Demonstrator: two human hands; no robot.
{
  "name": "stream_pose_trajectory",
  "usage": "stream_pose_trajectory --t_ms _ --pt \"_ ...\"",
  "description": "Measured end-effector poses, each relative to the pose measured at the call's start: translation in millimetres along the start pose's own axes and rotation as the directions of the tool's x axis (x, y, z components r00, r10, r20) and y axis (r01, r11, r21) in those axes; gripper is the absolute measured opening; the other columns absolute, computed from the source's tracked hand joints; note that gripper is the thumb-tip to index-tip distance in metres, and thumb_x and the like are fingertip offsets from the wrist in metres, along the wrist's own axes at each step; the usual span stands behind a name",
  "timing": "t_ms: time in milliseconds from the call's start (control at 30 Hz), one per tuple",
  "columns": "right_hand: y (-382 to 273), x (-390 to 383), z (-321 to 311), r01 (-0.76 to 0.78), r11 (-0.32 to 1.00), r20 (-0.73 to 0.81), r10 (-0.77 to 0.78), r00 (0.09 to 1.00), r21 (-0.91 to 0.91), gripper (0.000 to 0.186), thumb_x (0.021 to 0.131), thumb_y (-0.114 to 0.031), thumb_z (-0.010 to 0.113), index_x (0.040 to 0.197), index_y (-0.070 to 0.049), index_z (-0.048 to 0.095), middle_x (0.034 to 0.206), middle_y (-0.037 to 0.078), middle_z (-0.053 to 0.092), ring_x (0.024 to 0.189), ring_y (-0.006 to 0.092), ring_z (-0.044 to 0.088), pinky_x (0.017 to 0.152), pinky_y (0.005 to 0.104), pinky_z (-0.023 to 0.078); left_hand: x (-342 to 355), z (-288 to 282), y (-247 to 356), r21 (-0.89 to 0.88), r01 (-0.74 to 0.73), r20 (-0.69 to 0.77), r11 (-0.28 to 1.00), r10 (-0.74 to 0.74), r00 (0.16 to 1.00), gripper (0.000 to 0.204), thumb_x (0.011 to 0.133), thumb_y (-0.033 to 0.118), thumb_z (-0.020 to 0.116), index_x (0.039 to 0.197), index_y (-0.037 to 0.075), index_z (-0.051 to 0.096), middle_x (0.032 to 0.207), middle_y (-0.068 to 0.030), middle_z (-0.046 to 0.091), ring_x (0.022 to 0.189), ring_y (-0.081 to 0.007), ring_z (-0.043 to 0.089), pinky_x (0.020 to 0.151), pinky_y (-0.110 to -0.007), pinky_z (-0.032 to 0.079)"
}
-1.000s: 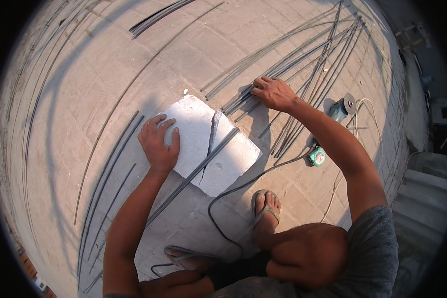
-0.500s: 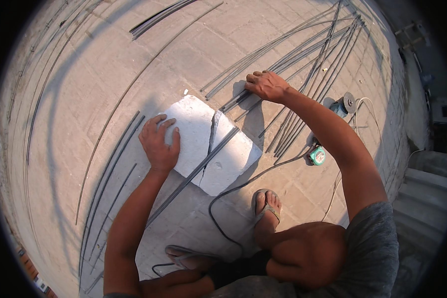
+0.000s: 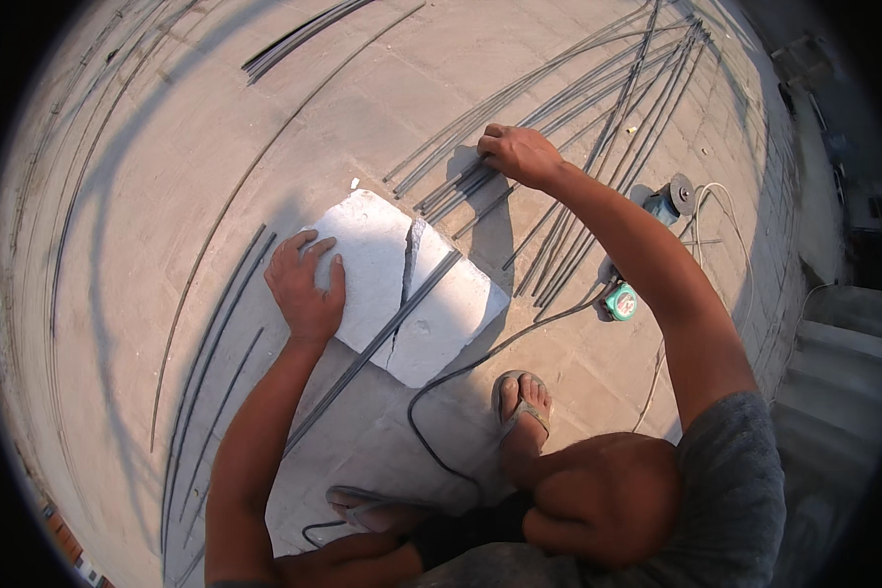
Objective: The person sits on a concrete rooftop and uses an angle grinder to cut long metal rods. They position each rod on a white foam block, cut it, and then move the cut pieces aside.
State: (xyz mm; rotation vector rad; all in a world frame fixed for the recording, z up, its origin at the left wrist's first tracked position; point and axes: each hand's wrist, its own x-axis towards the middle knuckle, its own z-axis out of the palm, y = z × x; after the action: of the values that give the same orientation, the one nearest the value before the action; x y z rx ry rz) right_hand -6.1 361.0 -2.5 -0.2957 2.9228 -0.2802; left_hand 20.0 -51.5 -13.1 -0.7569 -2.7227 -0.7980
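My left hand (image 3: 306,286) rests flat, fingers spread, on the left part of a cracked white slab (image 3: 431,323) lying on the paved floor. A thin steel rod (image 3: 377,343) lies diagonally across the slab. My right hand (image 3: 519,155) reaches far forward and is closed over the near ends of a bundle of long steel rods (image 3: 578,98) spread on the floor beyond the slab. I am crouching, with my sandalled foot (image 3: 522,402) just below the slab.
An angle grinder (image 3: 672,199) with its disc lies at the right, its black cable (image 3: 480,358) running past my foot. A green tape measure (image 3: 620,302) sits beside it. More rods (image 3: 211,333) lie left of the slab and at the top (image 3: 299,37). Steps (image 3: 833,382) at right.
My right hand has moved left and farther forward along the rod ends, closing over them. My left hand stays on the slab.
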Motion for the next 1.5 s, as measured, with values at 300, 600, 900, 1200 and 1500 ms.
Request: stream_pose_trajectory --t_ms 300,600,900,1200,1500 --pt "23.9 -41.9 -23.8 -0.148 0.943 -0.080 0.180 0.980 0.299 0.032 0.089 -0.016 0.076 0.118 -0.004 0.074 0.116 0.017 0.074 0.103 0.0338 0.074 0.090 0.0440 0.059 -1.6 0.8 -4.0 0.003 -0.024 -0.017 1.000 0.024 1.000 0.029 0.091 0.016 0.073 0.119 0.011 0.072 0.132 -0.0081 0.062 0.132 -0.0310 0.052 0.113 -0.050 0.031" --pt "34.7 -141.0 -3.7 -0.298 0.913 -0.061 0.326 0.943 0.279 0.030 0.091 -0.020 0.074 0.114 -0.001 0.075 0.109 0.018 0.075 0.098 0.0354 0.074 0.088 0.0444 0.058 -1.2 3.8 -0.9 0.018 -0.051 -0.006 0.999 0.052 0.999 0.026 0.094 0.015 0.070 0.119 0.008 0.072 0.133 -0.0104 0.062 0.131 -0.0321 0.053 0.111 -0.050 0.034" --pt "-0.1 -175.5 14.5 -0.134 0.974 0.139 0.109 0.984 0.183 0.028 0.092 -0.029 0.072 0.107 -0.006 0.076 0.095 0.018 0.077 0.094 0.0387 0.073 0.082 0.0492 0.058 -0.6 7.9 -0.7 0.004 -0.079 -0.026 0.997 0.079 0.997 0.027 0.094 0.013 0.069 0.120 0.006 0.072 0.133 -0.0133 0.063 0.129 -0.0338 0.055 0.110 -0.050 0.035" --pt "-7.5 -237.7 13.3 -0.481 0.875 0.214 0.481 0.850 -0.056 0.037 0.089 -0.014 0.058 0.121 -0.001 0.070 0.097 0.025 0.075 0.094 0.0420 0.074 0.081 0.0510 0.059 0.2 3.0 -2.8 0.018 -0.093 -0.033 0.996 0.093 0.995 0.026 0.094 0.013 0.069 0.119 0.007 0.072 0.131 -0.0129 0.064 0.128 -0.0339 0.055 0.109 -0.049 0.035" --pt "-42.8 -255.5 29.3 -0.284 0.877 0.257 0.398 0.881 -0.387 0.075 0.097 -0.025 0.057 0.160 0.007 0.035 0.108 0.021 0.067 0.098 0.0315 0.065 0.082 0.0435 0.046 -1.2 3.6 -2.2 0.022 -0.088 -0.045 0.996 0.089 0.995 0.027 0.094 0.014 0.070 0.120 0.008 0.072 0.132 -0.0118 0.064 0.128 -0.0332 0.056 0.110 -0.049 0.036"
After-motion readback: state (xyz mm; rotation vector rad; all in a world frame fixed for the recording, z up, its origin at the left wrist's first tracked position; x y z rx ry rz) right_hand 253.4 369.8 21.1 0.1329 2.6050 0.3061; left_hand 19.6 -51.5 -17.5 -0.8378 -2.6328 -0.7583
